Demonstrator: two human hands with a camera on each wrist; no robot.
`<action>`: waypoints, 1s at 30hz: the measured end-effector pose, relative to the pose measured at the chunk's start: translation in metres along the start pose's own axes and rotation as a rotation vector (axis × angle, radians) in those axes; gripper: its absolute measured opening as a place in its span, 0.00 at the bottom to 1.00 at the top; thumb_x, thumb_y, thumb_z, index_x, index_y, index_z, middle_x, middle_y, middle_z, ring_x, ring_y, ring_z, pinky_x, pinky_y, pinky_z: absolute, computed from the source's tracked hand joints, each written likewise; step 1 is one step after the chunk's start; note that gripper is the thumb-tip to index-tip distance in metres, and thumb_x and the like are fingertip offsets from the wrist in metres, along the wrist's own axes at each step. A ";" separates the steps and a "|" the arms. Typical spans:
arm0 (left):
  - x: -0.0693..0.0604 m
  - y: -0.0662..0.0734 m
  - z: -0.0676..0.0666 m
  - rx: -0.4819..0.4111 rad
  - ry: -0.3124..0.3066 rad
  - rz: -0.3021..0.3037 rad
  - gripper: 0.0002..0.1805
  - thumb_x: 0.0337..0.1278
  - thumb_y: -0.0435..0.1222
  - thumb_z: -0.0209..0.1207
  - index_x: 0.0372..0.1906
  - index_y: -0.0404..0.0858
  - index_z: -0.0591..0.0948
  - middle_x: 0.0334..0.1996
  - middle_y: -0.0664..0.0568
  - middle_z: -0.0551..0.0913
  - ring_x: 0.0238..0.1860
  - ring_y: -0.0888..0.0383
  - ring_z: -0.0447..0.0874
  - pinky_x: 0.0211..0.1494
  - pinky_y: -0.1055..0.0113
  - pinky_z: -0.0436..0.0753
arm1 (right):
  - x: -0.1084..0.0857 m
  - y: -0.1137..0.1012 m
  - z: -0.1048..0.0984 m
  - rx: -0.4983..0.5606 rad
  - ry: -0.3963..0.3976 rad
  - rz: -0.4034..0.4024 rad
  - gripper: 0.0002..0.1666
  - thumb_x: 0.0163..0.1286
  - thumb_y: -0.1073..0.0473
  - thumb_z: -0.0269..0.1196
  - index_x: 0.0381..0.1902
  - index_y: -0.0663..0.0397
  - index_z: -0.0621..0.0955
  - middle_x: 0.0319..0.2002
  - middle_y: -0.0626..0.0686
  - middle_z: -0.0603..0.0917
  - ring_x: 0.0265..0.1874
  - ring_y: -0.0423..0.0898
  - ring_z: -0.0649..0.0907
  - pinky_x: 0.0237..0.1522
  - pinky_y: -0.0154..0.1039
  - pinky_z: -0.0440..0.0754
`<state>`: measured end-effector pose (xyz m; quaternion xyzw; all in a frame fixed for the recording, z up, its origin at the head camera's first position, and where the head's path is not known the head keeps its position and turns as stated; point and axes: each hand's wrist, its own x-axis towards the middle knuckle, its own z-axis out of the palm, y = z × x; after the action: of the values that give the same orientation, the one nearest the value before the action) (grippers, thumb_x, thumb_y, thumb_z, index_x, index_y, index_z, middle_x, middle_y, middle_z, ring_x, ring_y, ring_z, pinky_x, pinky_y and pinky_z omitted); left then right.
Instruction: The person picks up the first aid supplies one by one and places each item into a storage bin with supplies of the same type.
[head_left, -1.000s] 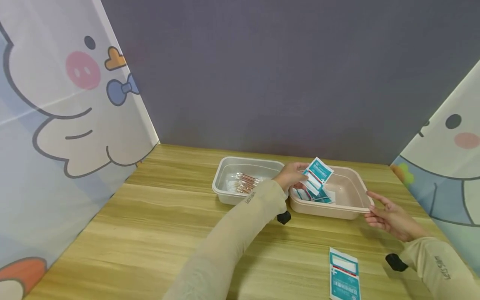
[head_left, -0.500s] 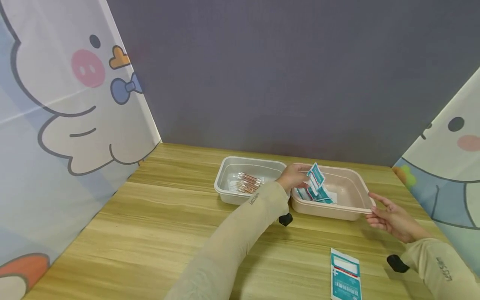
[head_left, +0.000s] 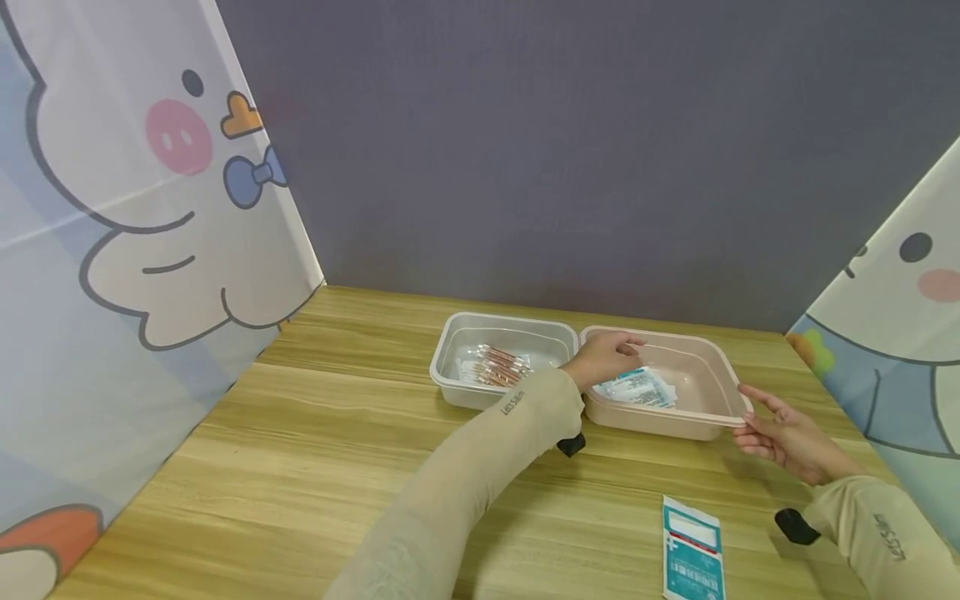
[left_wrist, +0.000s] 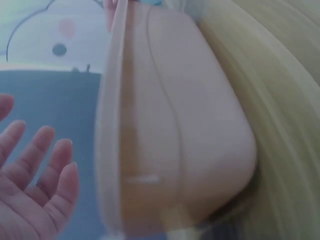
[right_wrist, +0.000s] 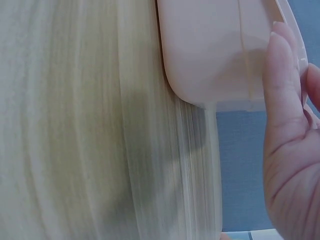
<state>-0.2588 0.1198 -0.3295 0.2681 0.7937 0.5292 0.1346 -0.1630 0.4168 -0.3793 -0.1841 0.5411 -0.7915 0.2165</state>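
My left hand (head_left: pixel 606 358) is over the left end of a pink plastic bin (head_left: pixel 697 425), its fingers loosely extended and holding nothing. In the left wrist view the relaxed fingers stand apart from the bin's rim. Several flat white-and-teal packets (head_left: pixel 645 388) lie inside the bin below that hand, partly hidden by it. At the bin's right end my right hand (head_left: pixel 787 437) grips the rim near the front corner; the right wrist view shows the thumb (right_wrist: pixel 281 80) against the wall.
A grey-white bin (head_left: pixel 457 395) holding several clear-wrapped reddish-brown sticks (head_left: pixel 498 367) stands left of the pink one, close beside it. One teal packet (head_left: pixel 693 554) lies on the wooden table (head_left: pixel 300 467) near the front. A dark grey wall (head_left: pixel 525 167) rises behind.
The packet in my left hand has been let go into the pink bin, where a pale printed side now shows on top. My right hand has kept its hold on the rim.
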 end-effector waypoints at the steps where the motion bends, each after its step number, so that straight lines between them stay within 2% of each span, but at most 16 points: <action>1: -0.001 0.003 0.001 0.030 -0.013 0.026 0.20 0.63 0.34 0.59 0.60 0.41 0.78 0.44 0.51 0.84 0.37 0.61 0.81 0.40 0.68 0.80 | 0.000 0.000 0.000 0.002 -0.001 0.001 0.31 0.78 0.71 0.38 0.60 0.30 0.74 0.39 0.57 0.85 0.38 0.46 0.86 0.42 0.35 0.82; 4: -0.004 0.011 0.005 0.077 -0.055 0.075 0.21 0.61 0.34 0.61 0.60 0.43 0.78 0.47 0.52 0.83 0.44 0.65 0.79 0.41 0.76 0.75 | 0.000 0.001 -0.001 0.006 -0.002 0.001 0.31 0.78 0.71 0.37 0.60 0.30 0.74 0.39 0.57 0.85 0.38 0.46 0.86 0.42 0.35 0.82; 8: -0.008 0.022 0.010 0.119 -0.128 0.121 0.22 0.62 0.35 0.61 0.61 0.45 0.77 0.51 0.54 0.82 0.47 0.66 0.79 0.43 0.79 0.74 | 0.000 0.001 -0.002 0.000 0.017 0.006 0.31 0.78 0.70 0.38 0.60 0.30 0.75 0.38 0.57 0.85 0.37 0.46 0.86 0.41 0.35 0.82; 14: -0.015 0.033 0.020 0.203 -0.242 0.178 0.24 0.61 0.35 0.62 0.63 0.46 0.76 0.53 0.56 0.82 0.43 0.70 0.78 0.40 0.83 0.73 | 0.000 0.001 -0.003 -0.014 0.028 0.012 0.30 0.78 0.70 0.39 0.59 0.29 0.75 0.38 0.57 0.85 0.37 0.46 0.86 0.41 0.35 0.82; 19: -0.021 0.043 0.025 0.220 -0.360 0.276 0.25 0.62 0.33 0.61 0.64 0.42 0.74 0.55 0.53 0.80 0.39 0.70 0.78 0.41 0.84 0.73 | 0.000 0.001 -0.002 -0.027 0.016 0.015 0.29 0.78 0.69 0.41 0.59 0.29 0.75 0.38 0.56 0.86 0.38 0.46 0.86 0.42 0.35 0.82; 22: -0.023 0.049 0.026 0.221 -0.415 0.332 0.26 0.62 0.33 0.60 0.65 0.41 0.73 0.56 0.53 0.80 0.42 0.71 0.77 0.44 0.84 0.72 | 0.000 0.001 -0.002 -0.035 0.010 0.012 0.29 0.78 0.69 0.41 0.60 0.29 0.75 0.39 0.56 0.86 0.38 0.45 0.86 0.42 0.35 0.82; 26: -0.027 0.055 0.030 0.243 -0.484 0.356 0.25 0.63 0.35 0.60 0.65 0.42 0.73 0.56 0.54 0.79 0.42 0.73 0.76 0.45 0.84 0.71 | 0.000 0.001 -0.002 -0.041 0.004 0.008 0.29 0.78 0.69 0.41 0.60 0.29 0.74 0.39 0.56 0.86 0.38 0.45 0.86 0.42 0.35 0.82; 30: -0.031 0.058 0.038 0.330 -0.537 0.392 0.24 0.64 0.36 0.60 0.64 0.43 0.74 0.56 0.56 0.79 0.41 0.76 0.75 0.45 0.85 0.71 | -0.001 0.001 -0.004 -0.037 -0.023 0.000 0.31 0.78 0.71 0.39 0.61 0.29 0.73 0.41 0.57 0.85 0.40 0.46 0.86 0.43 0.35 0.81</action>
<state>-0.1977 0.1484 -0.2945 0.5624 0.7384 0.3207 0.1888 -0.1645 0.4200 -0.3822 -0.1972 0.5533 -0.7791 0.2192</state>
